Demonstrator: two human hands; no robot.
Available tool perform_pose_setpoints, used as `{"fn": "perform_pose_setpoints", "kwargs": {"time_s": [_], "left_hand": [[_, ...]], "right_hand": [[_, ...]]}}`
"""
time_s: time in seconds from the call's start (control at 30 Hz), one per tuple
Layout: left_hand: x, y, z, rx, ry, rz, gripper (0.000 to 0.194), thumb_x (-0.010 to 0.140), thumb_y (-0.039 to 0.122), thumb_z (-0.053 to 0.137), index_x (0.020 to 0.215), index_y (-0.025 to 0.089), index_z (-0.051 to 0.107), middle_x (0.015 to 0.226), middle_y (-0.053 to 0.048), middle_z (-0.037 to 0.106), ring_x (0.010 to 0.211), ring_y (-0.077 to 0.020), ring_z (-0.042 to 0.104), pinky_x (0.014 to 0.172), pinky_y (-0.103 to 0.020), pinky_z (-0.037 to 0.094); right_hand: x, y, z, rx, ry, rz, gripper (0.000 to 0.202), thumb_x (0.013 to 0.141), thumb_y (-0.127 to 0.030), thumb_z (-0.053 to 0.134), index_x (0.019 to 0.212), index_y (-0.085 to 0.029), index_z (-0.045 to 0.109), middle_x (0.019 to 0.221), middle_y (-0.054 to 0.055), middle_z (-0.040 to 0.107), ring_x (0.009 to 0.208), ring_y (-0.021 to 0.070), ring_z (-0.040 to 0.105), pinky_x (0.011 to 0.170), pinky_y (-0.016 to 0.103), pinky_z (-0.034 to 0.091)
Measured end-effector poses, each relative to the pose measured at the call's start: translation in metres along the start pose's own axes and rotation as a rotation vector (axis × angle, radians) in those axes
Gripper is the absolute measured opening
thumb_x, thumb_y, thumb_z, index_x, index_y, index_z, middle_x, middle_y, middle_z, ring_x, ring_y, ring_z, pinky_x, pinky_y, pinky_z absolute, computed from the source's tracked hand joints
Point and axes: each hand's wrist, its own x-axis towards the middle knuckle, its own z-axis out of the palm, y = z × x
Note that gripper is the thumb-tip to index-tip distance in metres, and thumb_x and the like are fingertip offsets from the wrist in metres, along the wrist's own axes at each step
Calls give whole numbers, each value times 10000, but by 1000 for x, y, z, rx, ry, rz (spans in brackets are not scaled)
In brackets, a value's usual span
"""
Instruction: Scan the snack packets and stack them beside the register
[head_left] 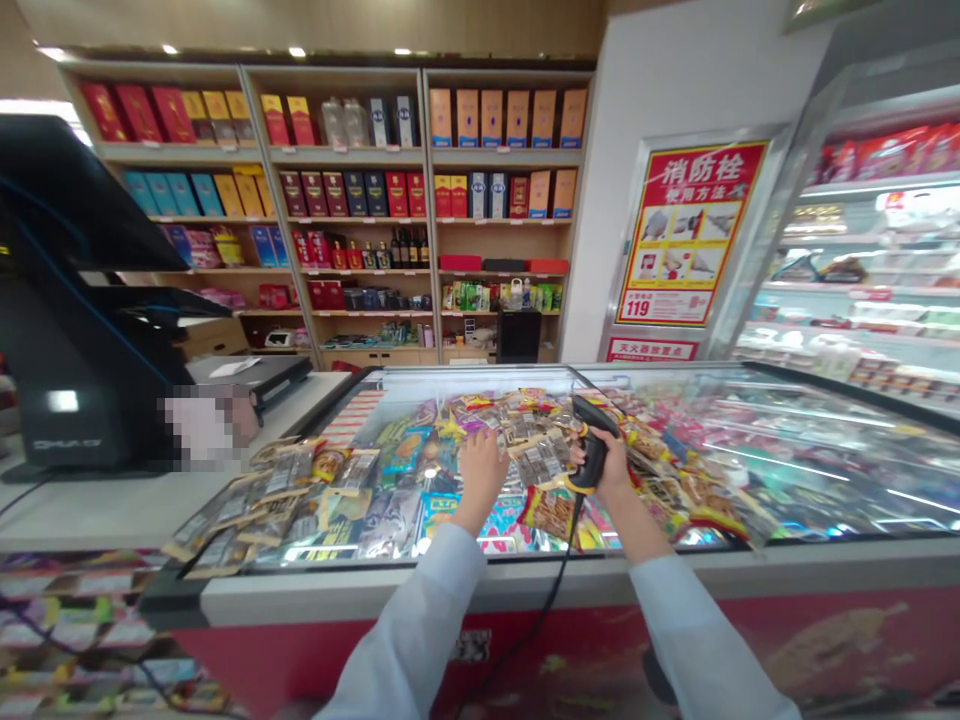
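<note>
My right hand (613,462) is closed round the grip of a black and yellow barcode scanner (592,445), held above a glass-topped freezer. Its cable runs down over the freezer's front edge. To the left of it, my left hand (482,468) reaches over the snack packets, back up, with fingers bent down and their tips hidden. A clear-and-brown snack packet (541,458) lies right beside its fingers; whether they grip it is not plain. A red and yellow snack packet (551,512) rests just below the scanner.
Packets (277,495) are heaped on the left of the freezer (525,580), and more (690,480) on its right. A cash register screen (67,300) stands on the left counter (97,510). Behind are shelves of boxes (337,195) and a lit refrigerated case (870,270).
</note>
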Motion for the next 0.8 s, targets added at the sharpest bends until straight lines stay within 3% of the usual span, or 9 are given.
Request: {"fn": "perform_pose_setpoints", "kwargs": {"time_s": [0.2, 0.33, 0.43, 0.63, 0.8], "left_hand": [[-4, 5, 40, -73, -223, -18, 596, 794, 486, 587, 1266, 133, 495, 1166, -176, 576, 1143, -301, 496, 955, -397, 371], [-3, 5, 47, -52, -371, -33, 818, 697, 566, 649, 1385, 210, 385, 1295, -144, 491, 1220, -303, 425, 991, -398, 325], [-3, 7, 48, -36, -446, -59, 877, 661, 549, 687, 1408, 230, 356, 1336, -140, 451, 1252, -311, 382, 1009, -406, 294], [-3, 12, 48, -118, -487, -138, 928, 615, 469, 753, 1412, 234, 340, 1348, -160, 438, 1259, -345, 363, 992, -438, 296], [-4, 7, 52, -260, -438, -112, 877, 610, 312, 775, 1382, 231, 366, 1220, -135, 551, 1162, -321, 459, 961, -453, 332]], "right_hand": [[7, 8, -44, 27, 33, 28, 146, 652, -296, 648, 702, -189, 562, 631, 5, 581, 418, 87, 446, 360, 207, 382], [12, 14, -52, 25, 31, 22, 180, 637, -302, 675, 715, -192, 557, 640, 5, 590, 408, 85, 452, 347, 201, 377], [12, 14, -52, 26, 11, 39, 174, 658, -310, 666, 711, -195, 547, 635, 8, 591, 403, 91, 463, 344, 206, 380], [10, 13, -50, 22, 30, 40, 149, 668, -298, 653, 704, -195, 552, 648, 20, 600, 417, 102, 483, 352, 219, 395], [10, 14, -50, 9, 46, 32, 151, 644, -283, 656, 708, -186, 559, 640, 9, 584, 416, 88, 467, 347, 198, 379]]}}
